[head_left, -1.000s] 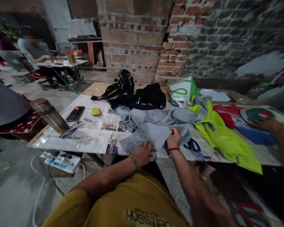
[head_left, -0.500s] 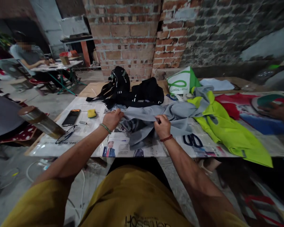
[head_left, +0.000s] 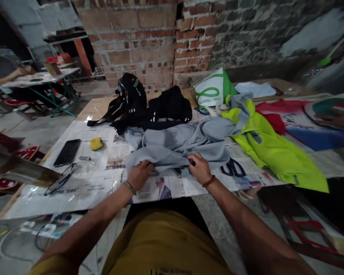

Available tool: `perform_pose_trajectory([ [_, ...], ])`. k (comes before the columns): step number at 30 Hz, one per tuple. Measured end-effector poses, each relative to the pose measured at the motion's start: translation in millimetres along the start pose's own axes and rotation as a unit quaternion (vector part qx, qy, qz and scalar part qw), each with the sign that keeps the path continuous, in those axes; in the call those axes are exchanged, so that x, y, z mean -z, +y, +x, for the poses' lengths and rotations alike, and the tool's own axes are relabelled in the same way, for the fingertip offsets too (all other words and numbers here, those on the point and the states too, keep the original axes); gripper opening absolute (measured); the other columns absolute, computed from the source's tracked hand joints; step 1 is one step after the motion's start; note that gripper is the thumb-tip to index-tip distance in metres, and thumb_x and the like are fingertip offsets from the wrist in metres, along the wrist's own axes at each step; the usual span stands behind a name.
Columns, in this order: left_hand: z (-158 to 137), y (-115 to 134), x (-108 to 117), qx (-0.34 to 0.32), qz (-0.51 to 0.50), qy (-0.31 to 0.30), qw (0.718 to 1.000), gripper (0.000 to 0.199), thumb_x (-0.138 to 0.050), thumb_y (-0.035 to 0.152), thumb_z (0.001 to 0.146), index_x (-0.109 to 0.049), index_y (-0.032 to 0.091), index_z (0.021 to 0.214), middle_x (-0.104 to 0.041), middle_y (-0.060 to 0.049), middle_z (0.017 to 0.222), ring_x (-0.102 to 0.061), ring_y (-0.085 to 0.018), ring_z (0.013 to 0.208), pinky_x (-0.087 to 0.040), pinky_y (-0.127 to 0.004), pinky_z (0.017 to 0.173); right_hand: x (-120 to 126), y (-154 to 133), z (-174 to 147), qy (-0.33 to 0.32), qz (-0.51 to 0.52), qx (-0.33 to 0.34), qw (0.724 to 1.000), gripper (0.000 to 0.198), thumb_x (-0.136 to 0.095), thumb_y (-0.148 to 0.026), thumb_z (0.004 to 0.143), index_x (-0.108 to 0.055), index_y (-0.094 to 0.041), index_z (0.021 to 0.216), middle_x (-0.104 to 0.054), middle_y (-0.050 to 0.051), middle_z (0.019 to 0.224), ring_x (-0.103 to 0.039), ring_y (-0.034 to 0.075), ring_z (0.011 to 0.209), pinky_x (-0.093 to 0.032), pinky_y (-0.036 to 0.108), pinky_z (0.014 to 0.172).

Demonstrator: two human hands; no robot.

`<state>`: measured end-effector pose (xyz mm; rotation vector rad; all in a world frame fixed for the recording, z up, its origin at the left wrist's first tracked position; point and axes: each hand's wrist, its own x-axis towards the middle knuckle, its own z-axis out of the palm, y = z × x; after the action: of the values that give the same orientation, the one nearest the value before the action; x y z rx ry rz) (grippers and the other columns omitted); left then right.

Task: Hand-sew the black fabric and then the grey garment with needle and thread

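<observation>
A grey garment (head_left: 172, 139) lies crumpled across the newspaper-covered table in front of me. My left hand (head_left: 140, 173) is closed on its near edge, fingers pinching the cloth. Further right along that edge, my right hand (head_left: 200, 168) also grips the fabric; a small dark spot shows at its fingertips, too small to name. A neon-yellow garment with grey parts (head_left: 271, 147) touches the grey cloth on the right and hangs over the table's front edge. Dark blue loops (head_left: 232, 168) show beside the cloth, right of my right hand.
Left on the table are a phone (head_left: 67, 152), a yellow sponge-like piece (head_left: 96, 143), glasses (head_left: 61, 179) and a tilted cylinder (head_left: 25, 168). Behind the cloth sit a black bag (head_left: 132, 91) and a green-white bag (head_left: 213, 89). Another person's hand (head_left: 339, 118) is at the far right.
My left hand has come down toward the table's front edge, bringing the grey cloth's edge with it. The cloth now lies more spread. The view has shifted to the right.
</observation>
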<state>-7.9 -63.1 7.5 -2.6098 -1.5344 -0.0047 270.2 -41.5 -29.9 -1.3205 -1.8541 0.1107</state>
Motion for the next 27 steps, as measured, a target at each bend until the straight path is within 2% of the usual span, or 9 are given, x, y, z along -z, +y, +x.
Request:
perform_pose_trajectory([
  [3, 19, -48, 34, 0.039, 0.08, 0.051, 0.995, 0.028, -0.038, 0.015, 0.09, -0.064, 0.02, 0.096, -0.059, -0.011, 0.101, -0.06, -0.019, 0.077, -0.045, -0.027, 0.059, -13, -30, 27, -0.034, 0.007, 0.054, 0.998, 0.016, -0.052, -0.008, 0.068, -0.058, -0.02, 0.077, -0.058, 0.004, 0.078, -0.054, 0.017, 0.074, -0.044, 0.026, 0.068],
  [7, 19, -76, 70, 0.045, 0.128, 0.159, 0.978, 0.03, -0.037, 0.017, 0.091, -0.064, 0.022, 0.104, -0.059, -0.013, 0.108, -0.059, -0.024, 0.089, -0.046, -0.032, 0.064, -15, -55, 61, 0.04, 0.025, 0.037, 0.998, 0.014, -0.053, -0.011, 0.071, -0.058, -0.02, 0.081, -0.058, 0.005, 0.083, -0.054, 0.018, 0.079, -0.044, 0.027, 0.072],
  [9, 7, -74, 65, 0.016, 0.109, 0.131, 0.985, 0.031, -0.039, 0.015, 0.09, -0.064, 0.023, 0.106, -0.06, -0.011, 0.106, -0.06, -0.022, 0.084, -0.047, -0.031, 0.064, -11, -51, 65, 0.035, 0.033, 0.033, 0.998, 0.014, -0.053, -0.01, 0.071, -0.058, -0.019, 0.081, -0.058, 0.005, 0.082, -0.054, 0.017, 0.076, -0.044, 0.027, 0.07],
  [12, -16, -66, 32, -0.111, 0.039, 0.013, 0.993, 0.03, -0.043, 0.016, 0.088, -0.064, 0.024, 0.107, -0.064, -0.007, 0.099, -0.062, -0.018, 0.078, -0.05, -0.028, 0.063, -10, -33, 53, -0.104, 0.028, 0.074, 0.991, 0.017, -0.053, -0.005, 0.065, -0.057, -0.019, 0.075, -0.057, 0.003, 0.077, -0.053, 0.015, 0.071, -0.042, 0.025, 0.065],
  [14, -29, -63, 11, -0.148, -0.01, 0.004, 0.989, 0.03, -0.047, 0.028, 0.089, -0.062, 0.019, 0.113, -0.063, -0.01, 0.106, -0.063, -0.019, 0.083, -0.052, -0.03, 0.069, -13, -22, 40, -0.188, 0.015, 0.09, 0.978, 0.019, -0.052, -0.003, 0.063, -0.057, -0.019, 0.073, -0.057, 0.002, 0.076, -0.052, 0.015, 0.07, -0.041, 0.024, 0.063],
  [16, -37, -65, 1, -0.155, -0.06, 0.018, 0.986, 0.038, -0.047, 0.039, 0.089, -0.06, 0.018, 0.118, -0.062, -0.011, 0.111, -0.062, -0.021, 0.093, -0.053, -0.032, 0.078, -17, -15, 28, -0.205, 0.01, 0.082, 0.975, 0.02, -0.052, -0.003, 0.063, -0.057, -0.019, 0.074, -0.057, 0.002, 0.078, -0.052, 0.015, 0.071, -0.041, 0.025, 0.064],
  [19, -45, -72, 6, -0.165, -0.103, 0.012, 0.981, 0.038, -0.043, 0.039, 0.091, -0.06, 0.021, 0.119, -0.063, -0.01, 0.114, -0.061, -0.02, 0.099, -0.05, -0.033, 0.087, -17, -12, 17, -0.174, 0.045, 0.069, 0.981, 0.022, -0.051, -0.004, 0.064, -0.056, -0.02, 0.079, -0.056, 0.002, 0.08, -0.052, 0.015, 0.073, -0.042, 0.024, 0.065],
  [23, -50, -66, 28, -0.099, -0.052, -0.031, 0.993, 0.03, -0.051, 0.037, 0.086, -0.065, 0.026, 0.11, -0.064, -0.007, 0.111, -0.06, -0.023, 0.098, -0.047, -0.04, 0.086, -14, -12, 14, -0.143, 0.126, 0.067, 0.979, 0.019, -0.051, -0.005, 0.066, -0.052, -0.02, 0.077, -0.054, 0.001, 0.078, -0.052, 0.014, 0.073, -0.042, 0.024, 0.064],
  [27, -35, -18, 46, 0.007, 0.013, -0.042, 0.999, 0.023, -0.06, 0.041, 0.079, -0.067, 0.022, 0.089, -0.065, -0.008, 0.094, -0.059, -0.027, 0.088, -0.044, -0.045, 0.081, -14, -11, 13, -0.14, 0.165, 0.066, 0.974, 0.014, -0.05, -0.007, 0.067, -0.048, -0.021, 0.072, -0.052, 0.0, 0.073, -0.051, 0.013, 0.071, -0.04, 0.024, 0.064],
])
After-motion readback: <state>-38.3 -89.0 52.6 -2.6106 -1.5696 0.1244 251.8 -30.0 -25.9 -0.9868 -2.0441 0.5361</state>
